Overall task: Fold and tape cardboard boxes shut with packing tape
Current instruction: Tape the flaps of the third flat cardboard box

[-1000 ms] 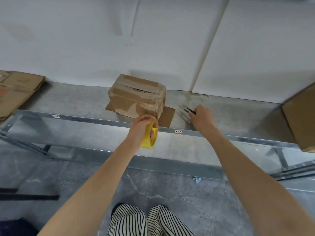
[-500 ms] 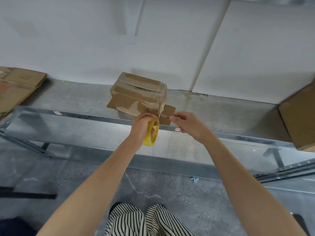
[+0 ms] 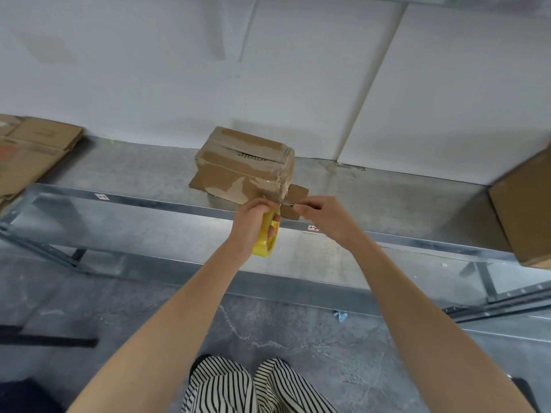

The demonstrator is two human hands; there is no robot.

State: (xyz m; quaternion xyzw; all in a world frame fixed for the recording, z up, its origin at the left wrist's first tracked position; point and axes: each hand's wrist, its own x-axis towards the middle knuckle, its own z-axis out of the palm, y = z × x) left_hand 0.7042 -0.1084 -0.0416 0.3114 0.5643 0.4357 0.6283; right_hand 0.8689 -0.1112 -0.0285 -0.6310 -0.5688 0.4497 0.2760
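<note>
Right hand (image 3: pixel 323 217) is arriving back from the shelf (image 3: pixel 149 165), its fingers now pinching a small dark tool (image 3: pixel 288 204) against the tape strip (image 3: pixel 275 199) drawn from the box (image 3: pixel 244 168). Left hand (image 3: pixel 252 217) is gripping the yellow tape roll (image 3: pixel 266 236), fingers curled round it, just before the box, which is sitting on the shelf. Cutting appears imminent.
</note>
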